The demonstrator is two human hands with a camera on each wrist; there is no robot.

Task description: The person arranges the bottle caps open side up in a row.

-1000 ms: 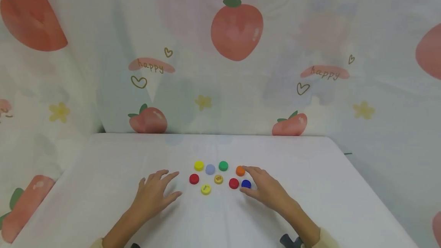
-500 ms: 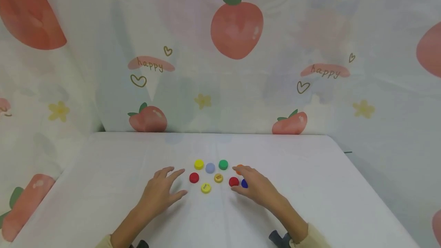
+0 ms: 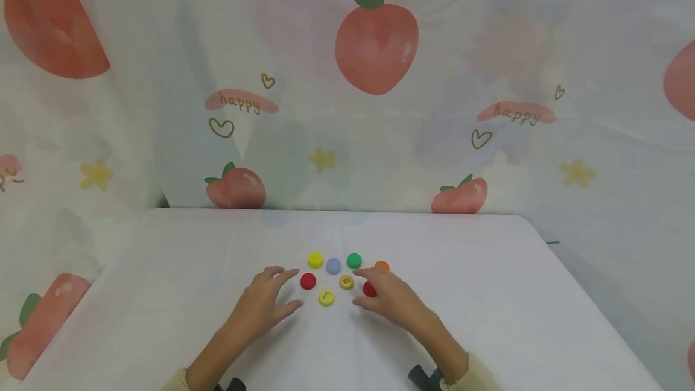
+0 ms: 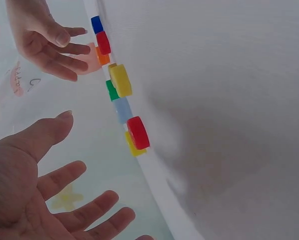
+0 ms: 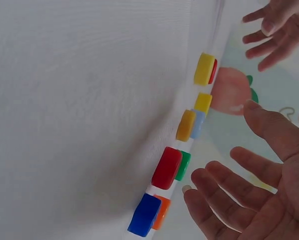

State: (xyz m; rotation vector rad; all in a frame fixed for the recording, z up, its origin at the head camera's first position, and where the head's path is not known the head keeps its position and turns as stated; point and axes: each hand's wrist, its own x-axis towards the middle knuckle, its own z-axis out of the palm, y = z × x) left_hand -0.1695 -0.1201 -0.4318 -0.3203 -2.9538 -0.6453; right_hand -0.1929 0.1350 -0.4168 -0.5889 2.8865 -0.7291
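Several small round bottle caps lie spread on the white table. My left hand point(image 3: 259, 301) hovers left of them, fingers spread and thumb apart, nearest the left red cap point(image 3: 307, 281) and the front yellow cap point(image 3: 326, 298). From the right, my right hand point(image 3: 395, 298) reaches over the group, holding nothing. It partly covers the right red cap point(image 3: 369, 289) and the orange cap point(image 3: 382, 265), and hides the dark blue cap point(image 5: 144, 215), which shows in the right wrist view. Between the hands are a gold cap point(image 3: 346, 282), a light blue cap point(image 3: 333, 266) and a green cap point(image 3: 354, 260).
Another yellow cap point(image 3: 315, 260) lies at the back left of the group. The white table point(image 3: 488, 294) ends at a fabric backdrop point(image 3: 304, 107) printed with peaches. Dark wrist gear point(image 3: 426, 377) shows at the right sleeve.
Both hands have moved inward, the left one rightward and the right one leftward over the caps. The dark blue cap has gone out of sight behind the right hand. The caps keep their places.
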